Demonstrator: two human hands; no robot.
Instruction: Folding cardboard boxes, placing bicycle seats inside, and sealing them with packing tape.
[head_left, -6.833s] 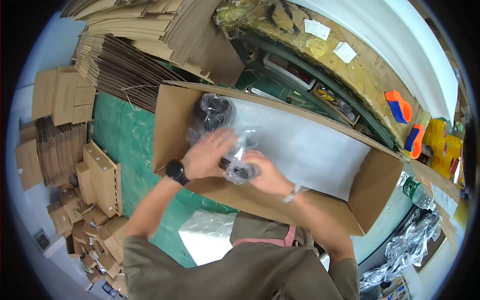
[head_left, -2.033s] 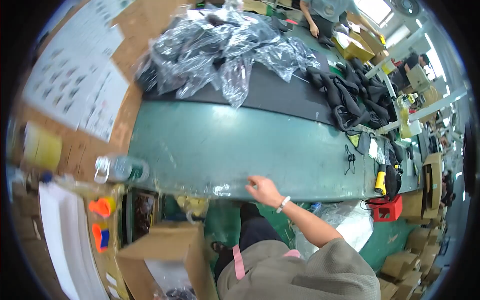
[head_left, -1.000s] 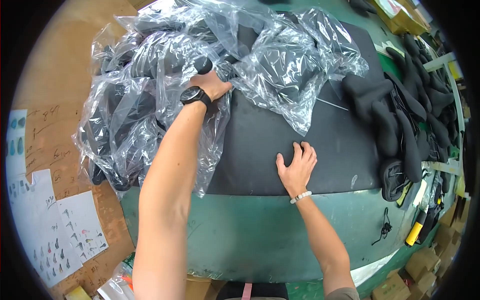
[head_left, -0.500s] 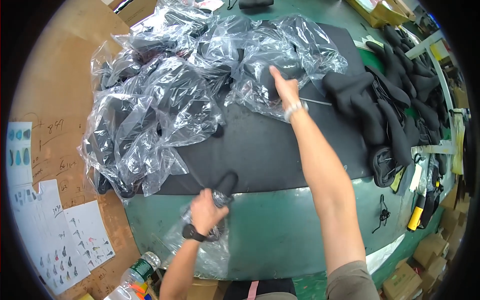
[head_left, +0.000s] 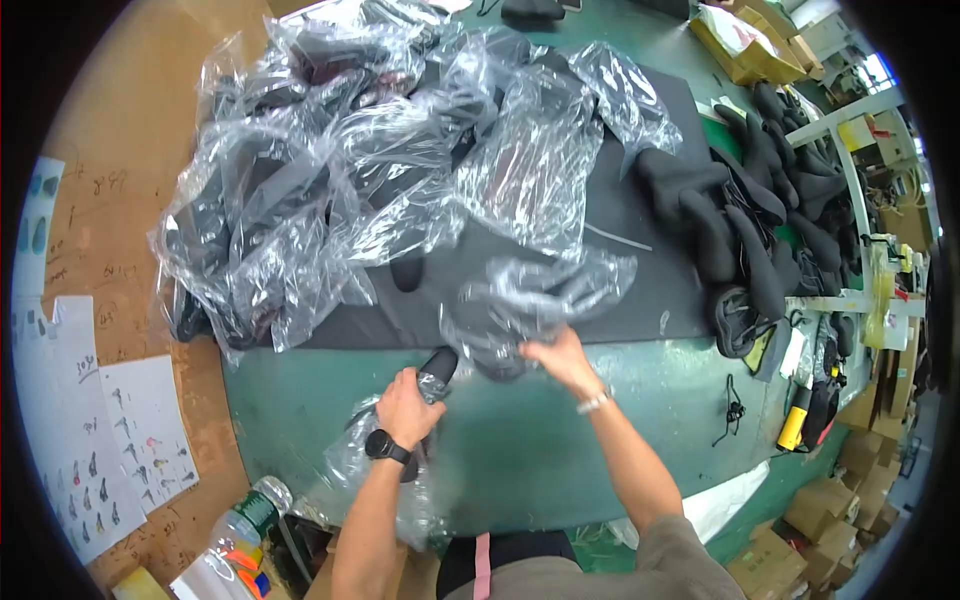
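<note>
My left hand (head_left: 405, 415) is closed round a black bicycle saddle (head_left: 440, 366) at the table's near side. The saddle's narrow end pokes up past my fingers, and a clear bag (head_left: 358, 455) hangs about the rest of it. My right hand (head_left: 565, 362) pinches a clear plastic bag (head_left: 570, 288), smeared by motion, over the near edge of the black mat (head_left: 640, 310). A dark shape shows at that bag's lower edge; whether it is a saddle inside cannot be made out. Beyond both hands lies a heap of bagged saddles (head_left: 400, 215).
Unwrapped black saddles (head_left: 755, 270) are piled on the right beside a pale metal frame (head_left: 845, 165). A small black wire-like part (head_left: 735, 410) and a yellow-handled tool (head_left: 795, 420) lie at the right. A plastic bottle (head_left: 255, 510) stands lower left. Cardboard boxes (head_left: 820, 500) sit on the floor.
My right hand has drawn back from the heap toward me, bringing a clear bag with it. My left hand keeps its hold on the bagged saddle. The whole view has shifted slightly.
</note>
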